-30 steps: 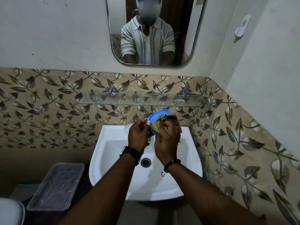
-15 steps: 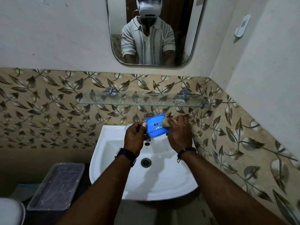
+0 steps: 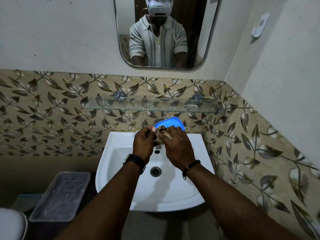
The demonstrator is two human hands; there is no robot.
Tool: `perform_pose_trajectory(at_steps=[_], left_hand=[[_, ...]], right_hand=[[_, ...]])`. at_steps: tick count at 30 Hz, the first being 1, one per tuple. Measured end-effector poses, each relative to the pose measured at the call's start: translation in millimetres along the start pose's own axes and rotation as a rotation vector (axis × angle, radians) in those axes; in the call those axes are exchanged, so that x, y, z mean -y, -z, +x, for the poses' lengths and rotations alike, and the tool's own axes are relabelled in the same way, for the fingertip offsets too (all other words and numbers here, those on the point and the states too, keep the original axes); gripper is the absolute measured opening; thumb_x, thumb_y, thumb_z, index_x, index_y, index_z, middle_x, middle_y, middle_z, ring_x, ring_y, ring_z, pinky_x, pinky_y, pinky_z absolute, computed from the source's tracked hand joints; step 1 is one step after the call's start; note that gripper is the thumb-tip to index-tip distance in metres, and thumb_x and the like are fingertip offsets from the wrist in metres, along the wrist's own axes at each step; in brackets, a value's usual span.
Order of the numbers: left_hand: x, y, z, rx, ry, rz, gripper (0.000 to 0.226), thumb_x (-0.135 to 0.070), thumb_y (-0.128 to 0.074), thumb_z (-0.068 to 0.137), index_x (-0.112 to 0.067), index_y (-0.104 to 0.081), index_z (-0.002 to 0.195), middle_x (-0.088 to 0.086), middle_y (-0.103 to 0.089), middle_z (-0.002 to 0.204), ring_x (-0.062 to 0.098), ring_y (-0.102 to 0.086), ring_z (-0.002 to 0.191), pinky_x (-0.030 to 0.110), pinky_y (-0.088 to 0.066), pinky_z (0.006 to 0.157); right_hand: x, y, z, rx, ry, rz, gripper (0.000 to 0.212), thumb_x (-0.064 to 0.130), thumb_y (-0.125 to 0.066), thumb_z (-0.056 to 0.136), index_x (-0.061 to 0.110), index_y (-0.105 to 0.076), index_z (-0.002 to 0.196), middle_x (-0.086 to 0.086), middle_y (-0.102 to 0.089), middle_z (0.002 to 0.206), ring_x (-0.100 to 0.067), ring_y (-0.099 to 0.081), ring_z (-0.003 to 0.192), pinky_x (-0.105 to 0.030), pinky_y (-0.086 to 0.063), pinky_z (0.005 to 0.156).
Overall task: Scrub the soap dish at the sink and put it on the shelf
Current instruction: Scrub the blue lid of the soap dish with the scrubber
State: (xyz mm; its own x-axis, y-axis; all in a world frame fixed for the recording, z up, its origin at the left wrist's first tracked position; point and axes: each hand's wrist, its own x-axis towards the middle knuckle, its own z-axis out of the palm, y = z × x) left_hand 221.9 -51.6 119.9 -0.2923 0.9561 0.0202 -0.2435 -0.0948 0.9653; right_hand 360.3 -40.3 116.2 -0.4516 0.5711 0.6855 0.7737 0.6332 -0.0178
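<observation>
Half a second ago the soap dish [image 3: 170, 122] faced the camera with its slotted floor showing, and the scrub pad [image 3: 161, 135] sat at its right edge. Now the right hand [image 3: 176, 148] has swept back leftward across the dish. The pad covers the dish's near left part, and only the far blue rim shows above the knuckles. This matches the position of a second ago, so I judge it to be one pass of a back-and-forth stroke. Scrubbing is still under way and the move to the shelf [image 3: 103, 105] has not begun; the shelf hangs on the wall above the sink [image 3: 117, 153].

The dish is held in the air over the back of the sink, just above its rear rim, tilted with its far edge raised. It touches neither sink nor shelf.

The left hand [image 3: 143, 144] grips the dish's left edge, with the thumb on top and the fingers curled underneath, out of sight. The right hand is closed round the pad, knuckles up, and presses it against the dish. The two hands are nearly touching over the rear of the sink. Both forearms reach in over the sink's near rim, the left wrist above the basin left of the drain [image 3: 155, 171] and the right wrist to the drain's right. Whether water is running cannot be told.
</observation>
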Motion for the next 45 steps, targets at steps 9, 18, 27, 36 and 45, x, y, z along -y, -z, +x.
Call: perform_pose_trajectory(at_steps=[9,18,27,36,45], left_hand=[[-7,11,1,0.005,-0.053,-0.009,0.012,-0.012,-0.055,0.101,-0.007,-0.066,0.099,0.006,-0.072,0.087,0.014,-0.071,0.074,0.03,-0.061,0.068],[-2,8,3,-0.071,-0.112,-0.005,0.016,-0.019,-0.058,0.101,-0.007,-0.066,0.106,0.01,-0.074,0.095,0.025,-0.072,0.089,0.035,-0.061,0.072],[-4,8,-2,-0.086,-0.236,0.175,0.009,-0.029,-0.06,0.098,-0.033,-0.067,0.103,-0.008,-0.074,0.094,0.016,-0.07,0.087,0.051,-0.06,0.082],[-3,17,-12,0.043,-0.636,0.632,0.024,-0.03,-0.053,0.1,-0.018,-0.063,0.119,-0.016,-0.065,0.099,-0.01,-0.059,0.089,0.003,-0.041,0.074],[-3,37,-15,0.354,-0.844,1.046,0.063,0.011,-0.068,0.078,-0.024,-0.047,0.125,0.006,-0.063,0.112,0.011,-0.049,0.093,-0.006,-0.036,0.073]], right_hand=[[-42,9,10,0.161,-0.306,-0.227,0.045,0.029,-0.066,0.067,0.023,-0.066,0.112,-0.009,-0.055,0.103,-0.033,-0.052,0.093,-0.038,-0.039,0.072],[7,4,-6,0.052,-0.33,0.342,0.033,0.015,-0.05,0.084,0.018,-0.069,0.111,-0.005,-0.054,0.097,-0.023,-0.055,0.092,-0.03,-0.05,0.065],[30,15,8,0.117,-0.749,1.098,0.029,-0.002,-0.055,0.093,0.011,-0.073,0.112,-0.008,-0.065,0.11,-0.022,-0.065,0.106,-0.043,-0.052,0.1],[16,26,26,-0.385,-1.406,1.719,0.021,0.009,-0.05,0.085,0.004,-0.068,0.076,-0.014,-0.063,0.081,-0.022,-0.059,0.063,-0.026,-0.048,0.055],[-32,27,22,-0.087,-1.452,1.775,0.064,0.057,-0.057,0.091,0.0,-0.063,0.119,-0.02,-0.064,0.115,-0.029,-0.062,0.097,-0.041,-0.045,0.1]])
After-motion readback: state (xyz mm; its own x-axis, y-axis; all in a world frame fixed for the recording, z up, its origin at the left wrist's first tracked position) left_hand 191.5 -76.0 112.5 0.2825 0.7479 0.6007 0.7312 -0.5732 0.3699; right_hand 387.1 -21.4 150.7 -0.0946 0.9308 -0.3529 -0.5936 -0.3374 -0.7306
